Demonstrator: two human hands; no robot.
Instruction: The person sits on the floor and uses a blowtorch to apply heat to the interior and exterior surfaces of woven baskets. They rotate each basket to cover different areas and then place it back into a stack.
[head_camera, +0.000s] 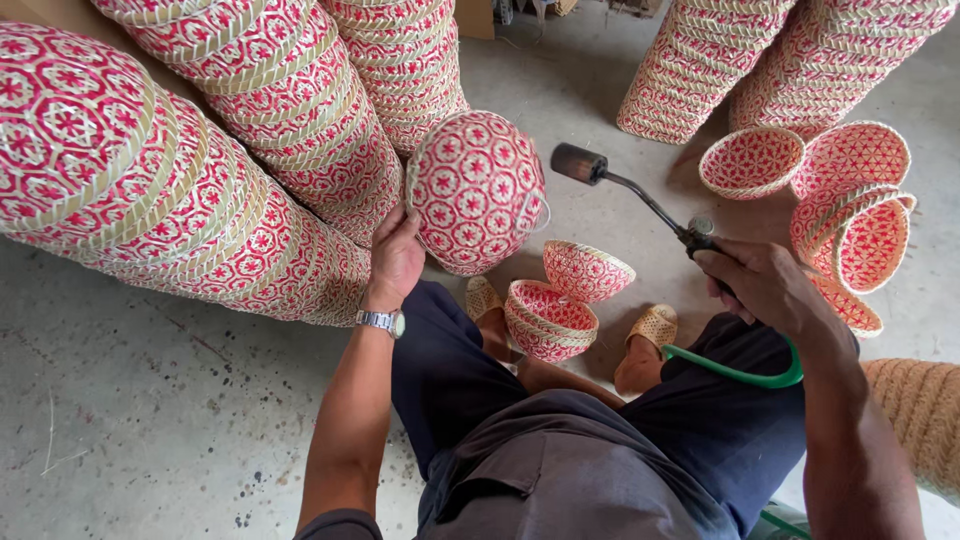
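Head view: the left hand (397, 255) grips a red-and-straw woven basket (477, 190) upturned above the knees, the right hand (765, 285) clasps a gas torch (640, 200) — nozzle near the weave, seemingly mid-singeing — next, turn the basket.

basket workshop, stacked woven baskets (250, 130), concrete floor (150, 400), gas torch (640, 195)

Both arms reach forward from a seated body.
The left hand (397, 255) is raised, wrist bent back, fingers gripping upward; the right hand (765, 285) is closed in a fist, knuckles up, forearm angled inward across the knee.
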